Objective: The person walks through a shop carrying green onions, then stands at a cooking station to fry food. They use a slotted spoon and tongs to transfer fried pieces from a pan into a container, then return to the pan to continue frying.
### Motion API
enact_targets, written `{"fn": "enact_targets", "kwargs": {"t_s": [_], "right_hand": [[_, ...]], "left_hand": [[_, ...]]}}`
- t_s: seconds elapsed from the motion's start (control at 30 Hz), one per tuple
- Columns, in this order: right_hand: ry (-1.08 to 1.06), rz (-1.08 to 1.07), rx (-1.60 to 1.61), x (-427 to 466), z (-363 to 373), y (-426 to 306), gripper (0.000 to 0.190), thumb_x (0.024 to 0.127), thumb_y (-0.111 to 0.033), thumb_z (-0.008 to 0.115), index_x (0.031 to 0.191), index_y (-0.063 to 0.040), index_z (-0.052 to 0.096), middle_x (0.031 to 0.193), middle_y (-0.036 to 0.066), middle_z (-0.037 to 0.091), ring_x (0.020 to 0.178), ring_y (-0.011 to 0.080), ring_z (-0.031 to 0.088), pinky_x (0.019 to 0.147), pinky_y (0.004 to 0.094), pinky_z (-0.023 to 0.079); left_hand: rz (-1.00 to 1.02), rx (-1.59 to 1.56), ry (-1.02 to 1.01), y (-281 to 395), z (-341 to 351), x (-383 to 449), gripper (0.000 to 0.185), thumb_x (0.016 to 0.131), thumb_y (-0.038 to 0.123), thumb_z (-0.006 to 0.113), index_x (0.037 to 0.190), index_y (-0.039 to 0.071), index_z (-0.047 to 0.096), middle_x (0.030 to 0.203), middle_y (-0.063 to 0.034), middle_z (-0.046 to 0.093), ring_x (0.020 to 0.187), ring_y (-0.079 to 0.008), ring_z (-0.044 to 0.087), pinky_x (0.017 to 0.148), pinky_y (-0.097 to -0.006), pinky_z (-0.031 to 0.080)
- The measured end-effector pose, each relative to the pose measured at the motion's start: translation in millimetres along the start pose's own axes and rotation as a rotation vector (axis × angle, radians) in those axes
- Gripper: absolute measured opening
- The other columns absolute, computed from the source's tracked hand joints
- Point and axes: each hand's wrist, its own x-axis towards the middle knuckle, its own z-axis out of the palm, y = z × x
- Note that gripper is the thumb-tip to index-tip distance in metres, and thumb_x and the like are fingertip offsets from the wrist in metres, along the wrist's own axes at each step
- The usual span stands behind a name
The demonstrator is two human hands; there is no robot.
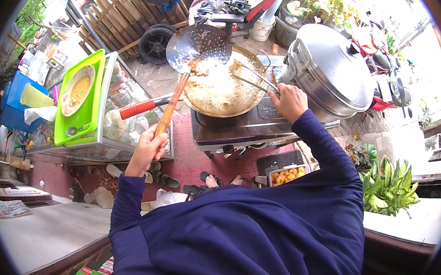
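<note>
My left hand (149,149) grips the wooden handle of a perforated metal skimmer (202,40). The skimmer's bowl is tilted over the far left rim of a wok (223,99), with browned bits of food (198,67) near its neck. Pale foam and bubbling liquid fill the wok, partly washed out by glare. In my right hand (291,102) is a pair of metal tongs (253,78), whose tips reach over the wok's right part. I cannot tell whether the tips hold anything. A red-sleeved wok handle (138,108) points left, close to the skimmer handle.
The wok sits on a gas stove (240,129) beside a large lidded steamer pot (329,68). At left, a glass display case (130,112) bears a green tray (87,122) with a bowl of batter (79,89). A container of fried pieces (288,176) stands below the stove at right.
</note>
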Motion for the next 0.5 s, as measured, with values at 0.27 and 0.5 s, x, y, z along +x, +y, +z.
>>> {"fn": "enact_targets", "kwargs": {"t_s": [0.27, 0.5], "right_hand": [[0.039, 0.052, 0.007, 0, -12, 9, 0.039, 0.083, -0.038, 0.058, 0.076, 0.0, 0.062, 0.07, 0.019, 0.063, 0.072, 0.0344, 0.064, 0.067, 0.0431, 0.05], [0.109, 0.086, -0.015, -2, -16, 17, 0.039, 0.083, -0.038, 0.058, 0.073, -0.001, 0.061, 0.069, 0.018, 0.063, 0.07, 0.0344, 0.064, 0.066, 0.0433, 0.05]], "left_hand": [[0.002, 0.007, -0.009, 1, 0, 0, 0.032, 0.091, 0.009, 0.048, 0.122, 0.0, 0.046, 0.067, 0.0012, 0.044, 0.041, -0.0019, 0.035, 0.036, -0.0158, 0.029], [-0.005, 0.016, -0.01, 3, 0, 1, 0.032, 0.091, 0.009, 0.047, 0.122, 0.0, 0.046, 0.066, 0.0013, 0.044, 0.04, -0.0018, 0.035, 0.036, -0.0158, 0.029]]}}
